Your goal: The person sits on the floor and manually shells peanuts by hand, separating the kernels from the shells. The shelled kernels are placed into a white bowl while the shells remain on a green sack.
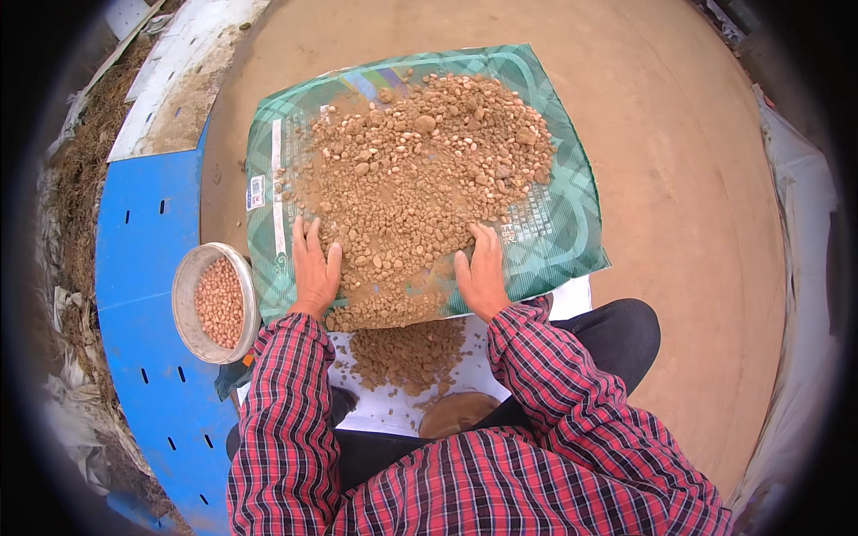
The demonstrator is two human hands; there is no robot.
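A green printed plastic sack [570, 228] lies flat before me, bearing a spread heap of clods of dry soil [395, 221]. Pinkish peanut kernels [462, 142] are mixed among the clods, mostly in the far part of the heap. My left hand [315, 271] rests at the heap's near left edge, fingers apart, palm down. At the near right edge my right hand [484, 271] lies in the same way, its thumb apart from the fingers. Neither hand holds anything that I can see. Below the sack's near edge, a pile of loose soil [409, 355] sits on a white sheet [375, 409].
A white plastic bucket [186, 315] with peanut kernels [219, 301] stands left of the sack. Blue slotted panels [144, 254] run along the left side. A brown round object [456, 414] is between my legs. Tan floor [684, 187] extends right. Whitish sheeting [804, 194] borders the far right.
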